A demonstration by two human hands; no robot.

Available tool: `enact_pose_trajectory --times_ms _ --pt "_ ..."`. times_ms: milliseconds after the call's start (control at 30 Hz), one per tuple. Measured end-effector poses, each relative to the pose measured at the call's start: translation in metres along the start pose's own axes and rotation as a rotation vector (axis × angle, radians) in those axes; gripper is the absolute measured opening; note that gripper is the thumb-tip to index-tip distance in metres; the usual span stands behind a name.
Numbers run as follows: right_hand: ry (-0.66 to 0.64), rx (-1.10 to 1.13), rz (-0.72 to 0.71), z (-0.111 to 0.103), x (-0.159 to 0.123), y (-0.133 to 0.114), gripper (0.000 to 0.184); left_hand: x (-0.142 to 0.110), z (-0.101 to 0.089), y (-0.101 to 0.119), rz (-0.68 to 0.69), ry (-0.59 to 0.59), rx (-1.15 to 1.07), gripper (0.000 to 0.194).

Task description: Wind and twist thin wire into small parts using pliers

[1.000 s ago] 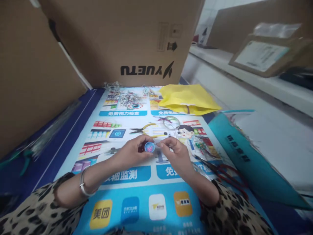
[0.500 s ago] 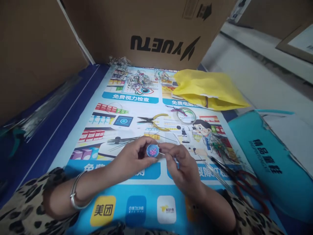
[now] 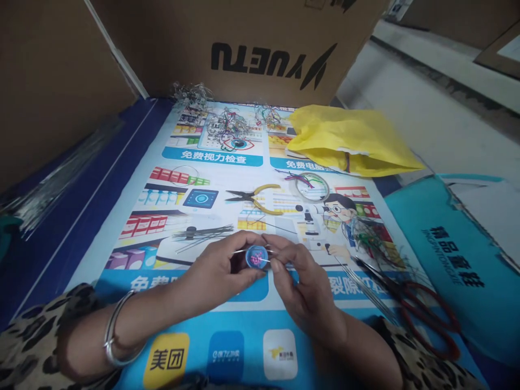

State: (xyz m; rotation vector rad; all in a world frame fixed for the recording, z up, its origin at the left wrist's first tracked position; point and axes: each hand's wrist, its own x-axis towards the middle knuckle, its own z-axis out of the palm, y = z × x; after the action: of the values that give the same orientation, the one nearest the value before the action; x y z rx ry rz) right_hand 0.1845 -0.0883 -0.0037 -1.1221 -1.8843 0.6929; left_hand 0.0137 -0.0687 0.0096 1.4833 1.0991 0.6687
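My left hand (image 3: pixel 227 265) is closed around a small round blue cap (image 3: pixel 248 262), tilted so its inside faces me. Pink beads (image 3: pixel 255 258) lie in it. Between thumb and forefinger, my right hand (image 3: pixel 303 279) pinches a thin wire (image 3: pixel 265 260), whose tip reaches over the cap's rim among the beads. Whether a bead is on the wire is too small to tell. Beyond both hands lie yellow-handled pliers (image 3: pixel 254 199), with their jaws apart. A bundle of thin dark wires (image 3: pixel 203 233) rests just beyond my left hand.
Red-handled scissors (image 3: pixel 422 309) and silvery rods (image 3: pixel 363 287) lie to the right, near a teal box piece (image 3: pixel 447 244). Farther back are a yellow bag (image 3: pixel 349 135), a clear ring-shaped roll (image 3: pixel 312 187) and tangled wire pieces (image 3: pixel 229 127). Cardboard (image 3: pixel 260 32) walls the far side.
The wire's tip has moved left, from beside the cap to over the beads. My right hand has come slightly nearer the cap. The whole view has shifted a little.
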Motion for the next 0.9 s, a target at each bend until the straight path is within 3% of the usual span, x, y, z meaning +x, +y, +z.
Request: enact_pose_trajectory --times_ms 367,900 --pt "-0.024 -0.063 0.065 0.003 0.0023 0.0027 0.011 -0.0008 -0.0003 -0.0002 0.009 -0.016 0.061 0.031" --pt "-0.018 -0.083 0.032 0.003 0.0034 0.0037 0.012 -0.0006 -0.0001 -0.0005 0.012 -0.011 0.033 0.03"
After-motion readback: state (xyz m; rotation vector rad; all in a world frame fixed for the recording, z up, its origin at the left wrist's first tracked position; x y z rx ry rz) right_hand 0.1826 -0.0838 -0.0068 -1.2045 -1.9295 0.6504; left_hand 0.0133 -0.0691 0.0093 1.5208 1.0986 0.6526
